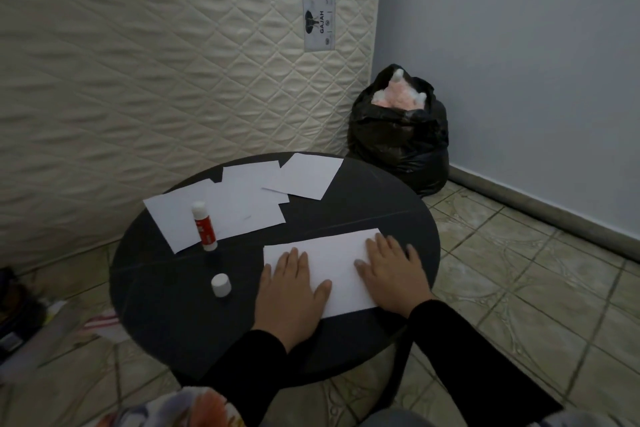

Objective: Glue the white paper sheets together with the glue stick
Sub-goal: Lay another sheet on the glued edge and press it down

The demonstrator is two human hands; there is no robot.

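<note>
White paper sheet [332,263] lies flat — uncapped glue stick [204,227] upright beside loose sheets [242,198].

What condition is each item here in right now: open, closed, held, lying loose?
glue stick: uncapped, standing upright on a loose sheet
cap: off, standing on the table
near sheet: flat, pressed by both hands
left hand: flat, open
right hand: flat, open
loose sheets: overlapping, untouched
black bag: open-topped

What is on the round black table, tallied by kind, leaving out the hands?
Loose white paper sheets at the back: 4, overlapping, so the count is approximate
White paper under both hands: 1
Glue stick, upright, uncapped: 1
Glue cap, standing apart: 1
Total: 7
</note>
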